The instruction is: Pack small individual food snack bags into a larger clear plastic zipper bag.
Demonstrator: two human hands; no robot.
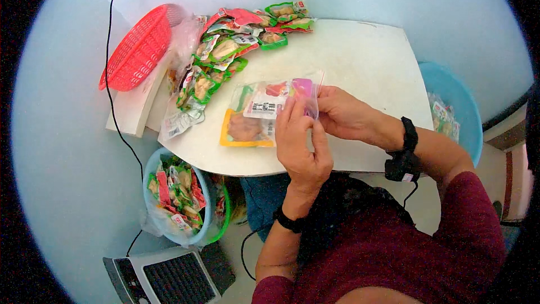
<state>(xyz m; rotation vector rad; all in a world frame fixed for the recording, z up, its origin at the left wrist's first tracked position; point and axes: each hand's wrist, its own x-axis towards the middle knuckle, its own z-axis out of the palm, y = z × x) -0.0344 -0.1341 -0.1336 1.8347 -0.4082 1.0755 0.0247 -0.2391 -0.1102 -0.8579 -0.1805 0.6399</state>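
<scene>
A clear plastic bag (265, 86) with several sealed food packets inside lies over the white table. Inside it show a yellow-edged packet (244, 128) of brown food and a white-and-purple packet (263, 105). My left hand (303, 143) rests its fingers on the bag's right part. Beyond it, my right hand (341, 112) pinches the bag's right edge; its fingertips are partly hidden. A heap of green- and red-edged food packets (225, 48) spreads along the table's back left, with a silvery-white packet (183, 122) at its near end.
A red plastic basket (139, 46) leans at the left above a white board (135, 109). Below the white table (358, 59) stands a blue bucket (206, 207) of packets, near a heater-like appliance (177, 278). Another blue tub (468, 105) holds packets at right. A black cable (109, 59) hangs at left.
</scene>
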